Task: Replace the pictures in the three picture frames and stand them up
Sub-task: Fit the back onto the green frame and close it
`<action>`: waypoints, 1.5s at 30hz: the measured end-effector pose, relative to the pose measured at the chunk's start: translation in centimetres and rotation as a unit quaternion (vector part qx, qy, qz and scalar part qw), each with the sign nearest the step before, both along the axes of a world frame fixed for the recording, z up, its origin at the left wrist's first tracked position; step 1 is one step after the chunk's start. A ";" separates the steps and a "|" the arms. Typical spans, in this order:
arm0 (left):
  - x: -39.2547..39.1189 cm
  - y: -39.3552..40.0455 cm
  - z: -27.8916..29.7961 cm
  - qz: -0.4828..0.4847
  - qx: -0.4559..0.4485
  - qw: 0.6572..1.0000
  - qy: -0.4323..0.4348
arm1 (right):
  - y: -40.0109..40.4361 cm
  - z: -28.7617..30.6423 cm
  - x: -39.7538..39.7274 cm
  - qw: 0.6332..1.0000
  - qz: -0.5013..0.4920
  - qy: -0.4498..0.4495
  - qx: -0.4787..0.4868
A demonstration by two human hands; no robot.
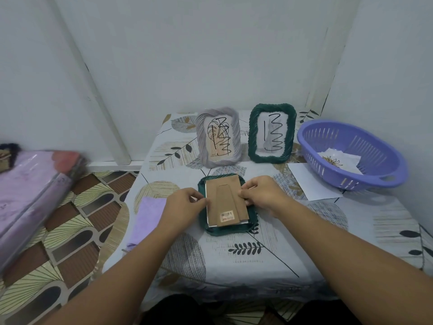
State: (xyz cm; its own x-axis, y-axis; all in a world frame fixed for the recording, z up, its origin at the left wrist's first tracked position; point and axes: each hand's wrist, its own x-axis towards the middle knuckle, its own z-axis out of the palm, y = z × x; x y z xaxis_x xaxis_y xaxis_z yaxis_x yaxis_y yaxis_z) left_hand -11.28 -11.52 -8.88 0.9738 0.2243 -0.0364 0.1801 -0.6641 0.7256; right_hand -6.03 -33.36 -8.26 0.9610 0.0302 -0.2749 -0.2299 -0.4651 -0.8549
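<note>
A dark green picture frame [228, 231] lies face down in the middle of the table, its brown cardboard back panel [226, 202] with a stand flap and a barcode sticker on top. A white paper edge shows under the panel. My left hand [185, 205] pinches the panel's left edge. My right hand [260, 192] pinches its right edge. Behind them a grey frame [219, 137] and a second dark green frame [271, 133] stand upright, each showing a scribbled-over picture.
A purple plastic basket [351, 153] at the right holds loose pictures. A white sheet [311, 184] lies beside it. A purple cloth [146, 219] lies at the table's left edge. Walls close the back and right; a wrapped mattress [30, 193] lies on the floor at left.
</note>
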 end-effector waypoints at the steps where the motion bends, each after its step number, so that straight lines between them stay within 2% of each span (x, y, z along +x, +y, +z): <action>1: 0.1 -0.1 0.0 -0.001 0.004 1.000 0.000 | 0.0 0.1 0.0 1.000 0.007 -0.009 -0.025; 14: 0.9 -0.6 -0.7 -0.005 -0.006 1.000 0.012 | 0.8 0.5 -0.4 0.962 0.084 -0.098 -0.240; 21: 1.2 -0.8 -0.3 -0.008 -0.022 0.999 0.030 | 0.4 0.4 -0.3 0.960 0.111 -0.094 -0.240; 35: 1.9 -1.4 -0.6 -0.014 0.017 0.999 0.034 | 0.3 1.1 -0.5 0.950 0.171 -0.076 -0.249; 40: 2.2 -1.4 -0.3 -0.014 0.023 0.999 0.040 | 0.1 1.0 -0.1 0.959 0.155 -0.071 -0.226; 45: 2.8 -1.4 0.0 0.001 0.019 0.999 0.043 | -0.3 0.4 0.6 0.979 0.091 -0.048 -0.175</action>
